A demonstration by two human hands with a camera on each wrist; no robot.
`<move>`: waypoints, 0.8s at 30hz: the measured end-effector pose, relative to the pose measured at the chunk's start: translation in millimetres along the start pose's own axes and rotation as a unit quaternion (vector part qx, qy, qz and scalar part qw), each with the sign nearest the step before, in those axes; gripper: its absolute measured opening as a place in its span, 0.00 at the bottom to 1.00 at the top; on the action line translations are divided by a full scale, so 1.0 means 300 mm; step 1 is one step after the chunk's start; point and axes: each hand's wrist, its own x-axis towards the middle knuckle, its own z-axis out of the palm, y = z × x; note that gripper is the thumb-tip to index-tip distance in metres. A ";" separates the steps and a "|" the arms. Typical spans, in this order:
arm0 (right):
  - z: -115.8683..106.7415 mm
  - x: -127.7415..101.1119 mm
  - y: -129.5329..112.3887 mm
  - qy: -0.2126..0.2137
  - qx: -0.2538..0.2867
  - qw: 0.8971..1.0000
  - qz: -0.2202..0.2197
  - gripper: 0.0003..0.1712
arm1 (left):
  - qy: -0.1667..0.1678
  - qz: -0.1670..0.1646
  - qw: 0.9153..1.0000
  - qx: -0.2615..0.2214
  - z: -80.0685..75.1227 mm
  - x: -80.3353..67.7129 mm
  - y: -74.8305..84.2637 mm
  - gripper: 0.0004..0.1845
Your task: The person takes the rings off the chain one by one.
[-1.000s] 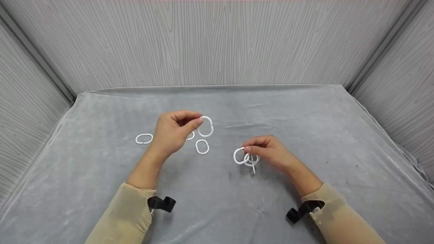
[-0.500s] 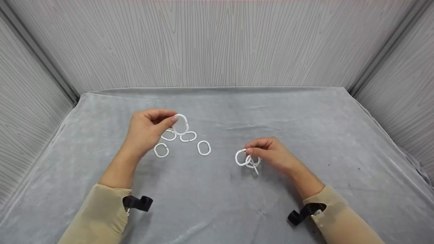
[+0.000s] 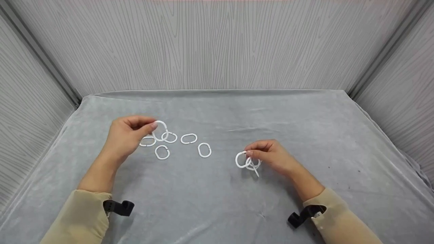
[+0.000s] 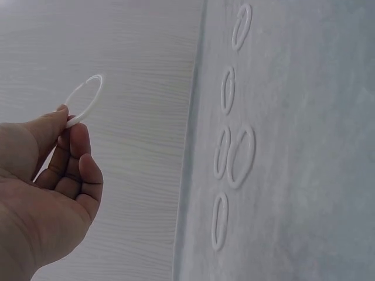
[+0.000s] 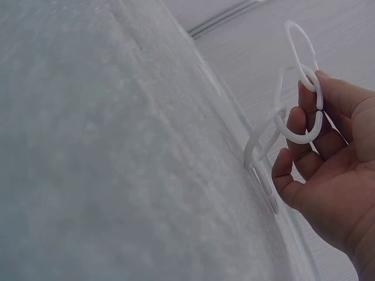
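Left hand [image 3: 127, 135] shifted left, pinching ring [image 3: 160, 130]

The left hand [image 3: 126, 135] has carried its pinched white ring [image 3: 160, 130] leftward, from beyond the loose rings [image 3: 183, 144] to above the leftmost ones

From my head camera I look forward and down over the whole counter [image 3: 217, 196]. My left wrist view sits close behind the left hand [image 4: 47, 199], facing along the counter toward the wall. My right wrist view hugs the right hand [image 5: 334, 170] likewise. All share the counter.
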 end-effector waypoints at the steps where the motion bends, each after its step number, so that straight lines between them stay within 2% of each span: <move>1: 0.000 0.000 0.000 0.000 -0.001 1.000 0.000 0.14 | -0.001 -0.002 1.000 0.001 -0.007 0.000 -0.005 0.13; 8: -0.002 0.002 0.004 -0.002 -0.001 1.000 -0.006 0.13 | -0.022 -0.018 0.999 0.021 -0.048 0.001 -0.041 0.15; 24: -0.004 0.001 0.001 -0.014 -0.003 1.000 -0.004 0.14 | -0.074 -0.081 0.992 0.059 -0.149 0.013 -0.136 0.18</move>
